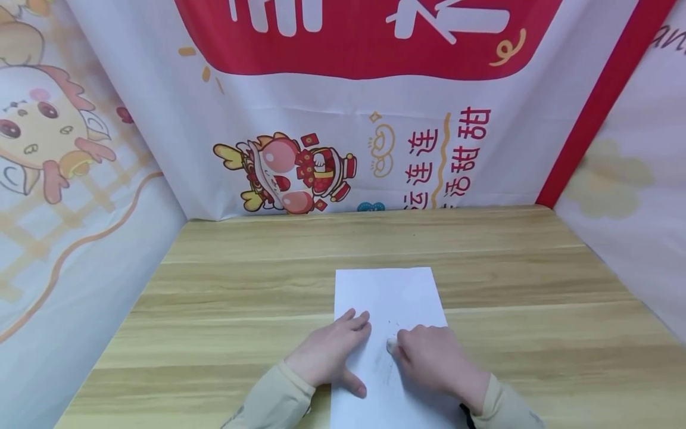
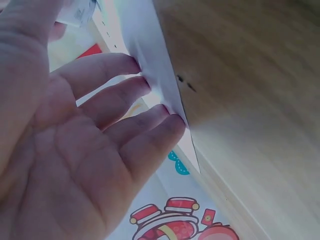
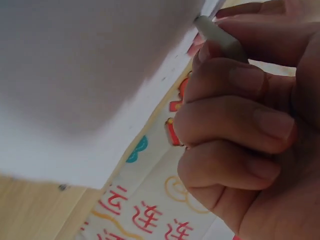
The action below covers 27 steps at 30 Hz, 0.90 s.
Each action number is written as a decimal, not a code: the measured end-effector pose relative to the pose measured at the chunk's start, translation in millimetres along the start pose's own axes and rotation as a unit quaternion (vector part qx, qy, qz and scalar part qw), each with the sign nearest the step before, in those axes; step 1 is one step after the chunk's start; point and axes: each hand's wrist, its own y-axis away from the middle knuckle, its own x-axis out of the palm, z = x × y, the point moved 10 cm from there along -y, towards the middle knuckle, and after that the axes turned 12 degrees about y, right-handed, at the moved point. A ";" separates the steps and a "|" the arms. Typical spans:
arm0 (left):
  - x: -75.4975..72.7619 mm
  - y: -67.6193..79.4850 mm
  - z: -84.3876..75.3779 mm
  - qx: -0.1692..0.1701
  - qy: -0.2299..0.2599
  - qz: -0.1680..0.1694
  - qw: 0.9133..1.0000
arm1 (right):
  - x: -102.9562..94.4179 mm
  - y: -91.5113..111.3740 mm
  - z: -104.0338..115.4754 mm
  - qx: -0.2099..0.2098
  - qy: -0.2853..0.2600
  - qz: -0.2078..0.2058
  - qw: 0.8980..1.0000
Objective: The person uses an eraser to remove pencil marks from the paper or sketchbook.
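A white sheet of paper [image 1: 386, 292] lies on the wooden table, with faint grey smudges and small dark specks near its middle. My right hand [image 1: 436, 360] pinches a whitish eraser [image 1: 392, 346] against the paper. The right wrist view shows the eraser [image 3: 220, 37] between thumb and index finger, its tip darkened, the other fingers curled into the palm. My left hand [image 1: 334, 351] rests on the paper's left edge, thumb and fingers spread. In the left wrist view the left hand's fingers [image 2: 150, 145] are extended, their tips on the paper [image 2: 145, 35].
The wooden table [image 1: 214, 310] reaches around the paper on both sides. Behind it hangs a white cloth [image 1: 182, 119] with red and cartoon prints; printed cloths also hang at the left [image 1: 107, 268] and right [image 1: 616, 250].
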 end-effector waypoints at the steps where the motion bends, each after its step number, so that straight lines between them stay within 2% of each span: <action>1: 0.0 -0.3 0.2 0.000 0.001 -0.001 1.000 | 0.2 -0.4 -2.2 0.006 0.000 0.002 1.000; 6: 0.0 -0.6 0.4 -0.003 0.008 0.000 1.000 | 3.0 0.2 -0.4 -0.007 -0.015 0.027 0.999; 11: -0.1 -0.1 -1.3 0.001 0.010 -0.001 1.000 | 2.6 0.7 -5.5 0.015 -0.008 0.036 0.999; 15: 0.1 -0.3 -1.7 0.000 0.013 -0.001 1.000 | 4.9 3.7 0.9 -0.013 -0.022 0.059 0.998; 20: 1.1 -1.2 -0.3 -0.001 0.019 0.000 1.000 | 5.1 3.6 -7.5 0.029 -0.019 0.070 0.997; 22: 1.4 -1.2 0.1 -0.003 0.021 0.002 1.000 | 4.5 4.4 -4.2 0.021 -0.018 0.073 0.997; 25: 1.2 -1.0 0.1 -0.005 0.023 0.005 1.000 | 5.1 7.0 5.2 -0.012 -0.025 0.080 0.996; 27: 0.5 -0.9 -0.1 -0.007 0.022 0.007 1.000 | 5.1 6.6 4.1 -0.010 -0.031 0.080 0.996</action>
